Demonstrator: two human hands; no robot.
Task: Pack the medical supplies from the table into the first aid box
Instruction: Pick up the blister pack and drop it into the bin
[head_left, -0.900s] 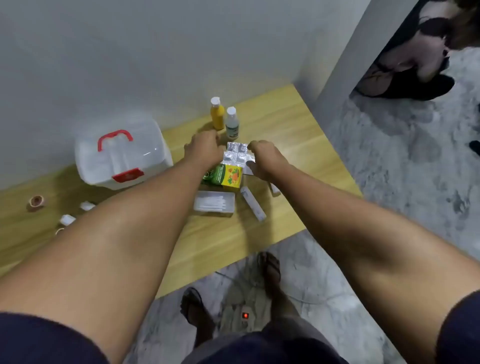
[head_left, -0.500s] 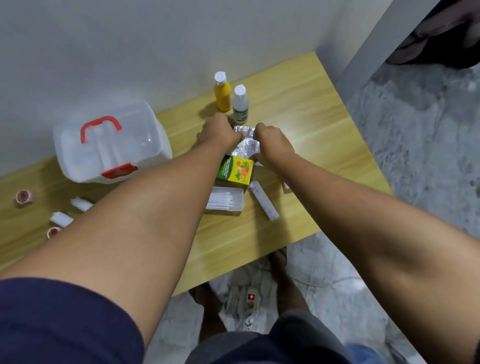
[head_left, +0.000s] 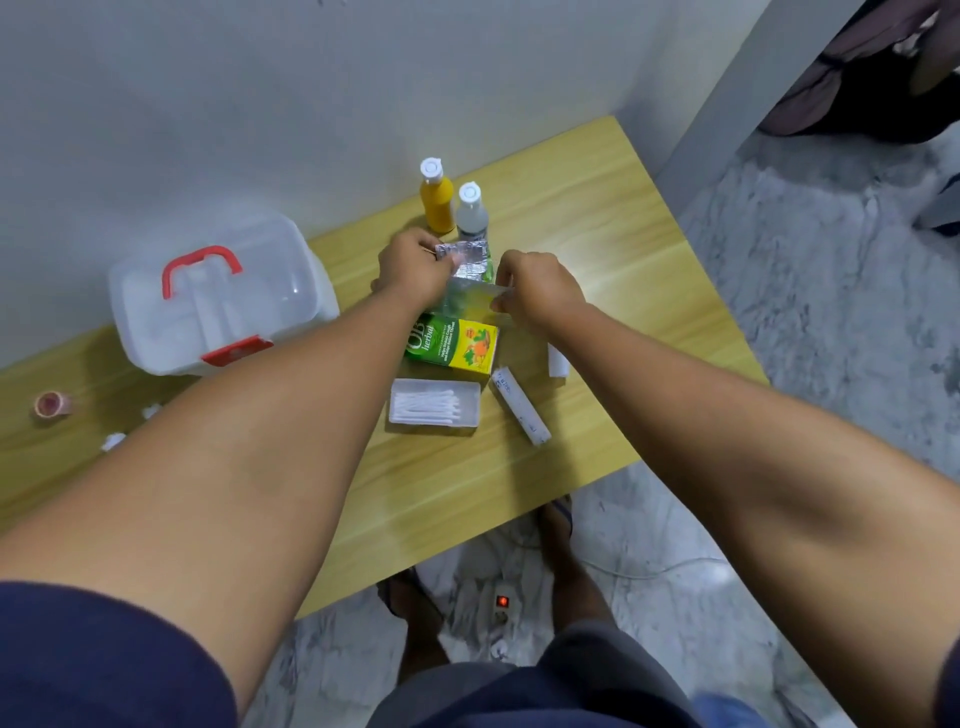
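Left grip (head_left: 415, 270), right grip (head_left: 535, 291) pinch blister strips (head_left: 467, 262) between them

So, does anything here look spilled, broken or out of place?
Nothing spilled or broken; the yellow bottle and clear bottle stand upright. Only oddity: the first aid box looks shut while the left hand and right hand hold pill packs.

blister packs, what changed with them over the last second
The blister packs, lying flat before, are now bunched and tilted up. The left hand pinches their far end, the right hand their near edge. First aid box and green carton stayed put.
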